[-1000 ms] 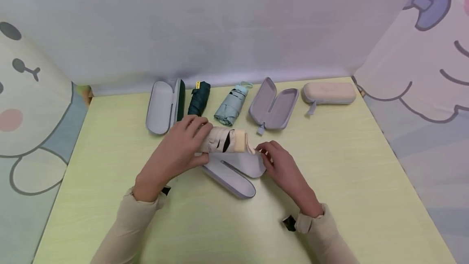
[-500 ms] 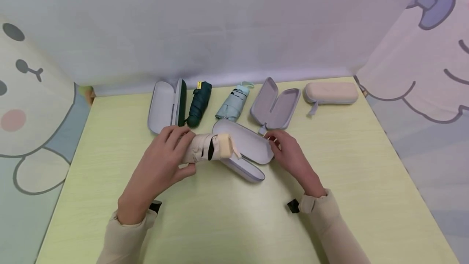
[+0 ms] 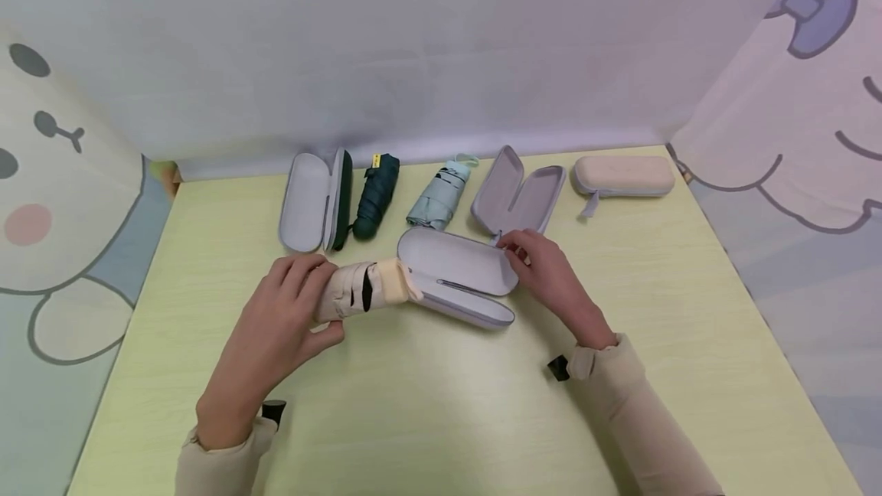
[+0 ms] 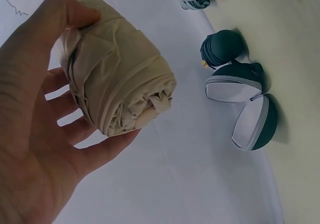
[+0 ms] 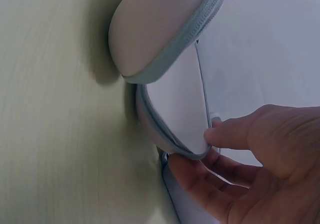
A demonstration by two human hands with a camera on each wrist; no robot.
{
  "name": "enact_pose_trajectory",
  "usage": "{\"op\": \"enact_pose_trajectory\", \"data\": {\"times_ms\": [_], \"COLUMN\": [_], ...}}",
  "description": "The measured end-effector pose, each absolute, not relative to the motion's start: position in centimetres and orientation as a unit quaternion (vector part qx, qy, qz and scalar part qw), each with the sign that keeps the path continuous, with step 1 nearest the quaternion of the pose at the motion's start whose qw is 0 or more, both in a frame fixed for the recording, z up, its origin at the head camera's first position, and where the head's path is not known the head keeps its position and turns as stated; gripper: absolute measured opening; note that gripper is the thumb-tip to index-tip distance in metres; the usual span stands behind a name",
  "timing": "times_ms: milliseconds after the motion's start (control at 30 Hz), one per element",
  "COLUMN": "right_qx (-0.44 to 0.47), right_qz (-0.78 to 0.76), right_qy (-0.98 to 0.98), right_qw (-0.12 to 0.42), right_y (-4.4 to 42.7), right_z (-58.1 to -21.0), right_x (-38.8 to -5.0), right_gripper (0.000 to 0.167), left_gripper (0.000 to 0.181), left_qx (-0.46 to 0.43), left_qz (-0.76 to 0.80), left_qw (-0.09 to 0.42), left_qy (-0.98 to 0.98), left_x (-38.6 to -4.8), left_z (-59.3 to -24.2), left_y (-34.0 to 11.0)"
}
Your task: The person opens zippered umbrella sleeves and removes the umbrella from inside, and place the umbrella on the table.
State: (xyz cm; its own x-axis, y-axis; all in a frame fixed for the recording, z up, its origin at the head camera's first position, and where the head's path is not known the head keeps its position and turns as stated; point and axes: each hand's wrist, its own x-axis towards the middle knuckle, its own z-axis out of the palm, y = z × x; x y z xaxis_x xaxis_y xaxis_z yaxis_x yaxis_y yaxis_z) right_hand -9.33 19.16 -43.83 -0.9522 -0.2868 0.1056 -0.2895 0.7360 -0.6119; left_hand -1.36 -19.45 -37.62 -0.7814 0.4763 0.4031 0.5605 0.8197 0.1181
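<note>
My left hand (image 3: pixel 269 335) grips a folded beige umbrella (image 3: pixel 344 293) above the table, left of centre. In the left wrist view the umbrella's rolled cloth end (image 4: pixel 145 106) faces the camera, with the fingers curled round its body. With thumb and fingers, my right hand (image 3: pixel 551 274) pinches the right-hand end of an unzipped case (image 3: pixel 458 259) with a pale lining, spread open in the middle of the table. Seen from the right wrist, the thumb (image 5: pixel 230 134) lies on the case's rim and the fingers are beneath it.
Along the back stand an opened dark green case (image 3: pixel 306 205), a dark green folded umbrella (image 3: pixel 377 197), a light blue folded umbrella (image 3: pixel 441 194), another opened grey-lilac case (image 3: pixel 503 190) and a closed beige case (image 3: pixel 623 176). A pale wall (image 3: pixel 413 60) rises behind the table.
The left hand has moved left and toward the person with the beige umbrella, away from the middle case. The right hand has moved farther back and slightly right, turning that case more crosswise.
</note>
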Motion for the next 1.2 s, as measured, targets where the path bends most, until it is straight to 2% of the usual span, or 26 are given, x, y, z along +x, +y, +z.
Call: {"op": "enact_pose_trajectory", "data": {"times_ms": [433, 700, 967, 1200], "right_qx": [0.142, 0.15, 0.144, 0.156], "right_qz": [0.311, 0.324, 0.301, 0.277], "right_qy": [-0.94, -0.934, -0.94, -0.946], "right_qw": [-0.013, 0.017, 0.065, 0.068], "right_y": [19.8, 23.5, 27.4, 30.9], "right_z": [-42.7, -41.9, -42.0, -42.0], "right_x": [-9.5, -11.1, -13.5, -16.0], "right_gripper": [0.019, 0.019, 0.019, 0.028], "left_gripper": [0.056, 0.063, 0.059, 0.059], "left_qx": [-0.257, -0.243, -0.217, -0.187], "left_qz": [-0.125, -0.132, -0.146, -0.151], "left_qw": [0.163, 0.139, 0.107, 0.078], "left_qy": [-0.944, -0.951, -0.959, -0.968], "left_x": [-1.1, -1.1, -1.5, -1.7], "left_z": [-38.8, -40.4, -42.9, -44.1], "left_y": [-20.8, -22.5, -25.6, -28.5]}}
